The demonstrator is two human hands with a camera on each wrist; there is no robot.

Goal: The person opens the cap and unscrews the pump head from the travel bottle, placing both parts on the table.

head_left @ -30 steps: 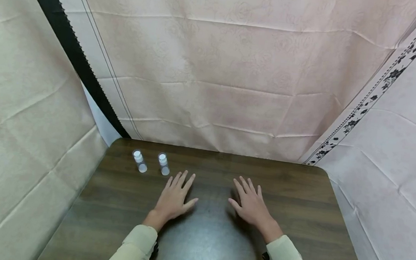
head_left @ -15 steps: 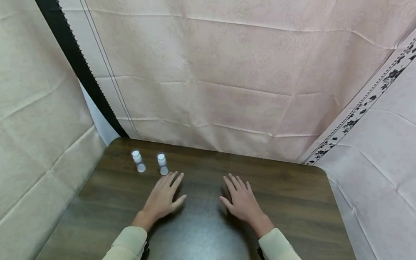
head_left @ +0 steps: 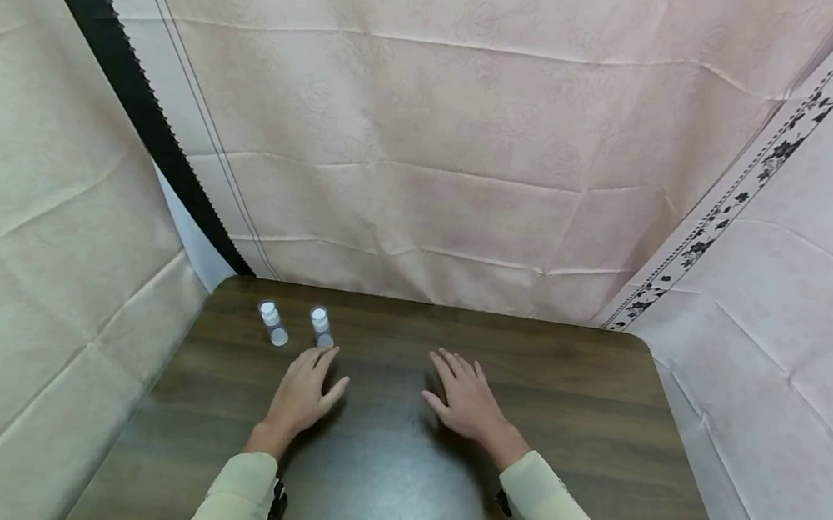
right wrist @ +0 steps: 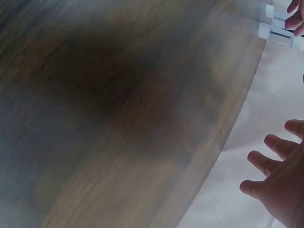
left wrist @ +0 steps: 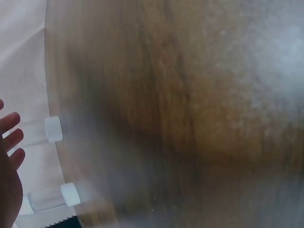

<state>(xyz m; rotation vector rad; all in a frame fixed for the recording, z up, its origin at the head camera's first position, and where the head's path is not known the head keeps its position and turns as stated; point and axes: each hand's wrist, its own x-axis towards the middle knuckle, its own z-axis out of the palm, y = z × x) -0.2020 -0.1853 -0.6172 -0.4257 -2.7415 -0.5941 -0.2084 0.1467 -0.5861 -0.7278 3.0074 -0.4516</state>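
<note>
Two small clear cylinders with white ends stand near the table's back left edge: a left cylinder [head_left: 273, 324] and a right cylinder [head_left: 321, 324]. My left hand [head_left: 300, 395] reaches toward them over the table, fingers extended and thumb apart; its fingertips overlap the near end of the right cylinder in the head view. The left wrist view has the fingers [left wrist: 12, 137] in front of one cylinder. My right hand [head_left: 471, 402] hovers palm down near the table's middle, fingers spread, holding nothing. The right wrist view shows its fingers [right wrist: 263, 164] spread apart.
The dark wooden table [head_left: 564, 366] has rounded back corners. Pale cloth [head_left: 433, 169] hangs behind it, with more cloth on the left [head_left: 44, 299] and right [head_left: 794, 330]. Black straps sit at both wrists below the light sleeves [head_left: 236, 490].
Both hands have moved left, the left hand coming up to the right cylinder. The head view has shifted slightly. The cylinders stand where they were on the table.
</note>
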